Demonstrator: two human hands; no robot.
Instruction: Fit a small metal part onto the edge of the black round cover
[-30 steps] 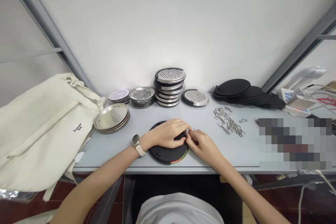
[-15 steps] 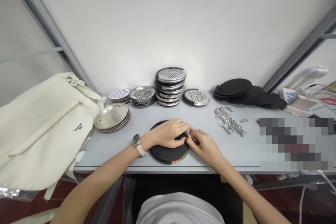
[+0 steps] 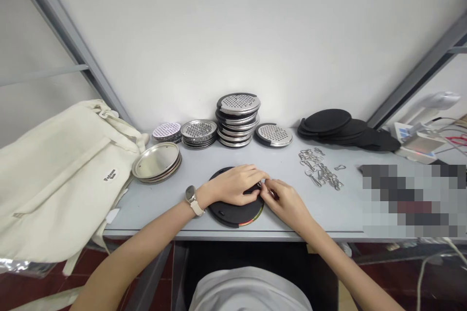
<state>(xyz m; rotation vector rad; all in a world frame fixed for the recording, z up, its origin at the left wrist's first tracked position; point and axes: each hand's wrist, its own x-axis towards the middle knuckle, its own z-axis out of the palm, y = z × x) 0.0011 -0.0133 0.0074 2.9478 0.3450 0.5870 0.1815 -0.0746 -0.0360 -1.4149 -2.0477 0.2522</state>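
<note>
A black round disc [image 3: 235, 214] with a red and yellow-green stretch along its edge lies flat near the front of the table. Laid across its top, my left hand [image 3: 237, 184], with a watch on the wrist, has its fingers curled around the disc's right side. My right hand [image 3: 286, 201] pinches at that same edge, fingertips meeting those of the left. A small metallic glint shows between the fingers, but what the right hand holds is mostly hidden. Farther right lies a loose pile of metal snap clips and rings [image 3: 323, 173].
Along the wall stand a tall stack of round graters [image 3: 239, 104], a single grater [image 3: 274, 134], lower grater stacks [image 3: 199, 129] and silver discs [image 3: 156, 161]. Black discs [image 3: 328, 121] fan out at back right. A cream bag [image 3: 73, 180] leans over the left side.
The right fingers have shifted very slightly at the disc's edge. My left hand and the disc stay in place.
</note>
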